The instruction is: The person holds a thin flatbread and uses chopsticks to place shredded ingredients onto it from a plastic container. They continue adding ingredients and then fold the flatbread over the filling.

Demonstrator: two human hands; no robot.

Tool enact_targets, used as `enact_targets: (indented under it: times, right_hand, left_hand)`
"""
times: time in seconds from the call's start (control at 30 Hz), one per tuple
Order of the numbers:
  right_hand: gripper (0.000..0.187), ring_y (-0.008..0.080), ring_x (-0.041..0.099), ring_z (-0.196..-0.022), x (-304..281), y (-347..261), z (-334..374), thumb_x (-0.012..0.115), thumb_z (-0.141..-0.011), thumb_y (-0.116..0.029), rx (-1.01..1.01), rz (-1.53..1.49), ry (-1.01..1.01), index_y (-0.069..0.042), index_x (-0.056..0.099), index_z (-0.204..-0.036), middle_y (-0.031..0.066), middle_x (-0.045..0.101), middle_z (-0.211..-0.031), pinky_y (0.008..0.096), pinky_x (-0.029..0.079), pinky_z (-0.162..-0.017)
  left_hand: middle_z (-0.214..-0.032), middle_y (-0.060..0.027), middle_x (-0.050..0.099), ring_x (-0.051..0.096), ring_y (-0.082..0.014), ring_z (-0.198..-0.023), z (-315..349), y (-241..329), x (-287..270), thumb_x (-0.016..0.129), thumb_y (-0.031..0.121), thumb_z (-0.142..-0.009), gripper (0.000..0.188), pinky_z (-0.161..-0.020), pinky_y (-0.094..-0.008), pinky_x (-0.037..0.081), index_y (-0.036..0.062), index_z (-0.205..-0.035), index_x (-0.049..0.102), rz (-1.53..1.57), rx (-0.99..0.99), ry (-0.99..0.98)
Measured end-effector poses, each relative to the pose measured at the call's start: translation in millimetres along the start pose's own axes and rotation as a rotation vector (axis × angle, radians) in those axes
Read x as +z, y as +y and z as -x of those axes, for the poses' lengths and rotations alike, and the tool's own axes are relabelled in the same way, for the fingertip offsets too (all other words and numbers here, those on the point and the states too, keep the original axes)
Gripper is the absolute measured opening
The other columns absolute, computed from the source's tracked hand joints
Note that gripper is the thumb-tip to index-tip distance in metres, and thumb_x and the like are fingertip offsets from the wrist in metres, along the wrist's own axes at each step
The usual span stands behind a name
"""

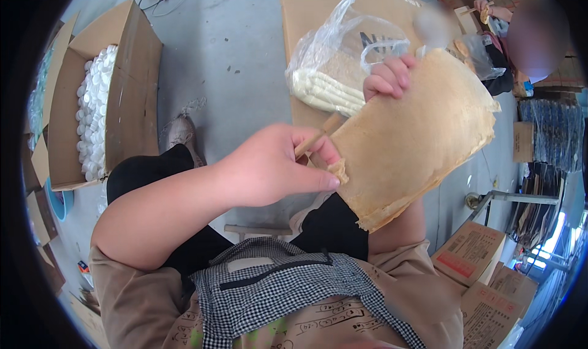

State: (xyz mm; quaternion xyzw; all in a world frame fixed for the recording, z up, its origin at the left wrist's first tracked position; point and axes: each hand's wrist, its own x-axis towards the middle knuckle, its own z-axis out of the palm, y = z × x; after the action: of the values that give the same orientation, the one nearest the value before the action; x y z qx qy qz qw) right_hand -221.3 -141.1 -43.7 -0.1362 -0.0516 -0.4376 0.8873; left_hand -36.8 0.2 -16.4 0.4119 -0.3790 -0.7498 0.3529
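Note:
A large, thin, tan flatbread (416,141), folded flat with ragged edges, tilts in front of me. My right hand (389,78) grips it at its far edge, with the fingers curled over the top and the rest of that hand hidden behind the sheet. At the near left corner, my left hand (275,162) pinches a small ragged flatbread piece (340,170) between thumb and finger; whether it is torn free I cannot tell. A wooden stick (318,135), perhaps chopsticks, also passes through the left hand's fingers. Beyond lies a clear plastic bag (343,61) of long whitish rolls.
The bag rests on a cardboard sheet (294,18) on the grey floor. At left stands an open carton (138,73) of white caps. Closed cartons (470,251) are stacked at lower right. Another person (502,49) holds food at far right, near wrapped stacks (550,128).

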Motion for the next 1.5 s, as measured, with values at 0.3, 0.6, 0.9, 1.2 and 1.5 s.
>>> enact_targets:
  times: [0.3,0.6,0.9,1.2,1.5]
  right_hand:
    - [0.062,0.0336,0.038,-0.137,32.6,36.6,9.5,0.042,-0.102,-0.045,-0.101,0.423,0.287,-0.008,0.028,-0.150,0.0195,0.032,-0.151,0.0478,0.032,-0.116]
    - [0.098,0.0314,0.046,-0.131,46.2,33.7,14.6,0.035,-0.084,-0.083,-0.011,0.294,0.077,-0.011,0.031,-0.150,0.0134,0.043,-0.145,0.0523,0.042,-0.105]
    - [0.110,0.0338,0.039,-0.137,37.3,28.8,19.1,0.037,-0.077,-0.088,0.032,0.255,-0.013,-0.013,0.019,-0.155,0.0089,0.032,-0.154,0.0544,0.038,-0.110]
    - [0.092,0.0304,0.042,-0.135,34.3,25.6,23.7,0.029,-0.091,-0.076,0.066,0.179,-0.021,-0.009,0.024,-0.153,0.0081,0.035,-0.153,0.0528,0.040,-0.109]
    - [0.089,0.0315,0.048,-0.128,30.3,22.7,25.4,0.027,-0.092,-0.075,0.087,0.152,-0.030,-0.008,0.028,-0.151,0.0099,0.041,-0.148,0.0529,0.046,-0.103]
  left_hand:
    - [-0.088,0.0012,0.067,0.058,-0.0042,-0.074,2.6,9.3,-7.0,0.074,0.009,-0.086,0.017,-0.066,-0.0197,0.045,0.0021,-0.100,0.068,0.082,0.078,0.280]
    - [-0.074,0.0072,0.056,0.036,-0.0013,-0.051,-2.6,16.8,0.1,0.073,0.010,-0.086,0.013,-0.045,-0.0188,0.024,0.0064,-0.096,0.067,0.368,0.080,0.364]
    - [-0.067,0.0060,0.051,0.036,-0.0043,-0.050,-7.5,12.7,7.0,0.069,0.005,-0.086,0.011,-0.046,-0.0209,0.028,0.0028,-0.096,0.065,0.176,0.153,0.378]
    - [-0.070,0.0042,0.054,0.037,-0.0044,-0.050,-1.3,10.4,6.0,0.068,0.005,-0.087,0.012,-0.046,-0.0206,0.028,0.0021,-0.098,0.065,0.162,0.161,0.321]
    - [-0.074,0.0031,0.058,0.038,-0.0040,-0.051,1.2,14.1,4.7,0.068,0.004,-0.087,0.013,-0.047,-0.0203,0.029,0.0019,-0.099,0.066,0.112,0.224,0.425]
